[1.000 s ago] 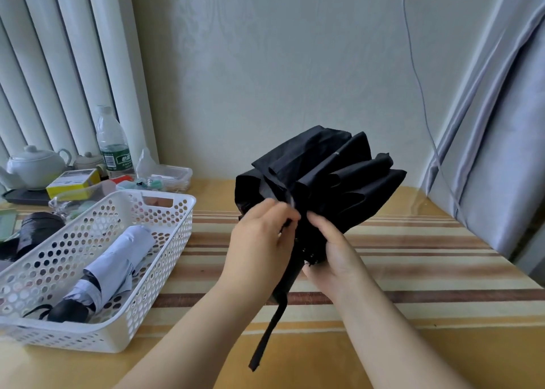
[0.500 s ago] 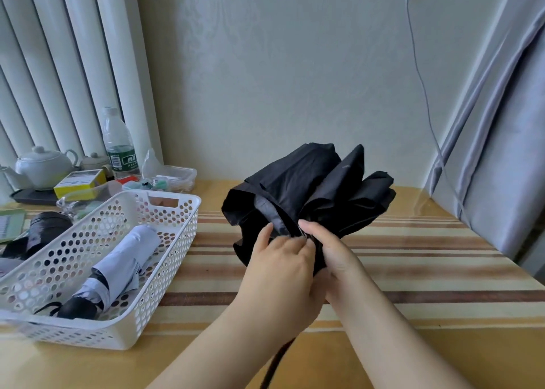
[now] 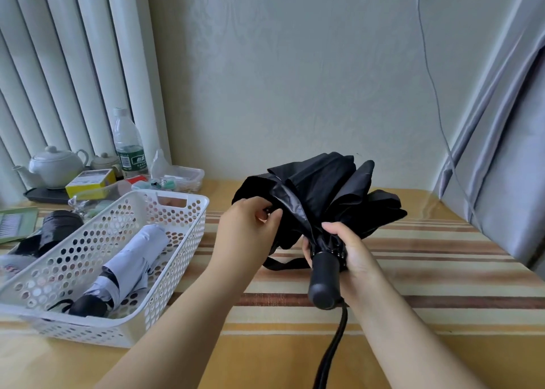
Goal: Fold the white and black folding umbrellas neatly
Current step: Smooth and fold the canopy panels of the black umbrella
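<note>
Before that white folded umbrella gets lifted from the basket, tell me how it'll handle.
The white umbrella looks loosely rolled, so its fabric would probably flop and unfurl. It lies slanted in the basket; gripping its black handle end should probably feel stiff.

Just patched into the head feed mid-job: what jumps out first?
A half-collapsed black umbrella is held above the striped table: the right hand grips it just above the handle, and the left hand pinches a canopy fold. At left, a white perforated basket holds a folded white umbrella.
</note>
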Tool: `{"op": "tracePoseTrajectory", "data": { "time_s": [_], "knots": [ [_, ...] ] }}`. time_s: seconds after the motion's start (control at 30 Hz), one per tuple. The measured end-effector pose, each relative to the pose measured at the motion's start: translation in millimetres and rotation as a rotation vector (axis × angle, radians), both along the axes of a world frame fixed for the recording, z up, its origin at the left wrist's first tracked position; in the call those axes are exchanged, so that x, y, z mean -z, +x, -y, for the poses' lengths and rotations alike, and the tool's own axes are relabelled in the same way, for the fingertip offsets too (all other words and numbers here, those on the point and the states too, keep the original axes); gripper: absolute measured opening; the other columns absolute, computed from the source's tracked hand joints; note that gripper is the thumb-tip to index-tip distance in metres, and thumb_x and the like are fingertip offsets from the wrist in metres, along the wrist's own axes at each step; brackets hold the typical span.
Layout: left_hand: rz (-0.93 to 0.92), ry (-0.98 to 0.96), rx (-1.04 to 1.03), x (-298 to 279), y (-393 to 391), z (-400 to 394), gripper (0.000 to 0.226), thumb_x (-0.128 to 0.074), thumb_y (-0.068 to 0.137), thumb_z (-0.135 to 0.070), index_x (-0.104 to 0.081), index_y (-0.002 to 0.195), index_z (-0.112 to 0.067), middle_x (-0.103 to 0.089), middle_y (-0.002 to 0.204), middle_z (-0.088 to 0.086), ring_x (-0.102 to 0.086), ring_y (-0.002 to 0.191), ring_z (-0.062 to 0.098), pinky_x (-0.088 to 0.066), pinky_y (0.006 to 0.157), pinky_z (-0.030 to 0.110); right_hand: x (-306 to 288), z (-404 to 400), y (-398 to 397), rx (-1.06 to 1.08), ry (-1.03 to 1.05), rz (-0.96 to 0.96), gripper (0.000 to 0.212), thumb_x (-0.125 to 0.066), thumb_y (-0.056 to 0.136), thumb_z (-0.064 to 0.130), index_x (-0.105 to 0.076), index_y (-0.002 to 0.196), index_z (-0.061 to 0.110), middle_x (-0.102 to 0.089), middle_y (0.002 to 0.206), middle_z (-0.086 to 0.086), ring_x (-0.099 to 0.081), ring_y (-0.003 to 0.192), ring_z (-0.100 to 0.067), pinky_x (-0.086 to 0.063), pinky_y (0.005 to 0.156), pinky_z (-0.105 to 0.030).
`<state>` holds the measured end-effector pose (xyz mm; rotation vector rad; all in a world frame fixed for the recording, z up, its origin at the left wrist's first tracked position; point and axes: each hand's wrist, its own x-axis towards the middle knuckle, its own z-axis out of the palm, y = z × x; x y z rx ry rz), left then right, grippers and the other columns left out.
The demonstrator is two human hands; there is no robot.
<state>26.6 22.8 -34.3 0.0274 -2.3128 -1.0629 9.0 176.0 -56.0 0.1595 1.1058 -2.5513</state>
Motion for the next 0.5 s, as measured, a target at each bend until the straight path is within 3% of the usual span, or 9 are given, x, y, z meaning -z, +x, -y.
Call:
{"op": "tracePoseTrajectory", "data": {
  "time_s": [0.1, 0.2, 0.33, 0.4, 0.5],
  "knots": [
    [-0.094, -0.077, 0.012, -7, -3, -2, 0.009, -0.063, 0.085, -0.012, -0.07, 0.082, -0.008, -0.057, 0.074, -0.003, -0.054, 0.072, 0.016, -0.036, 0.059, 0.012, 2, 0, 1, 0.008, -0.025, -0.018, 0.021, -0.065, 0.07, 0.012, -0.069, 0.086, -0.001, -0.07, 0.085, -0.016, -0.064, 0.073, -0.025, -0.053, 0.075, -0.032],
    [-0.219, -0.28, 0.115, -9, -2, -7, 0.011, -0.061, 0.076, -0.004, -0.071, 0.078, -0.008, -0.061, 0.077, 0.002, -0.058, 0.063, 0.023, -0.048, 0.052, 0.027, 2, 2, 3, 0.015, -0.06, -0.008, 0.028, -0.066, 0.072, 0.015, -0.065, 0.096, 0.001, -0.069, 0.088, -0.016, -0.064, 0.076, -0.027, -0.048, 0.084, -0.037],
    [-0.187, -0.639, 0.289, 0, 3, -17, 0.023, -0.07, 0.048, 0.006, -0.063, 0.065, -0.008, -0.056, 0.064, 0.006, -0.056, 0.052, 0.028, -0.043, 0.043, 0.026, 1, 1, 2, 0.005, -0.068, -0.063, 0.028, -0.061, 0.078, 0.032, -0.076, 0.081, 0.009, -0.071, 0.087, -0.01, -0.068, 0.073, -0.023, -0.047, 0.079, -0.036],
    [-0.187, -0.663, 0.306, 5, 2, -18, 0.022, -0.071, 0.049, 0.003, -0.064, 0.066, -0.009, -0.055, 0.061, 0.005, -0.056, 0.052, 0.028, -0.043, 0.046, 0.028, -1, 0, 2, 0.018, -0.035, -0.058, 0.037, -0.057, 0.082, 0.043, -0.078, 0.081, 0.013, -0.073, 0.09, -0.009, -0.07, 0.075, -0.021, -0.048, 0.081, -0.037],
    [-0.197, -0.476, 0.32, 1, 5, -19, 0.013, -0.061, 0.066, -0.009, -0.071, 0.074, -0.01, -0.062, 0.067, 0.004, -0.061, 0.061, 0.028, -0.05, 0.052, 0.031, -2, 0, 1, 0.036, -0.019, -0.043, 0.038, -0.06, 0.078, 0.047, -0.077, 0.088, 0.015, -0.072, 0.096, -0.009, -0.068, 0.082, -0.023, -0.05, 0.083, -0.038]
  ]
}}
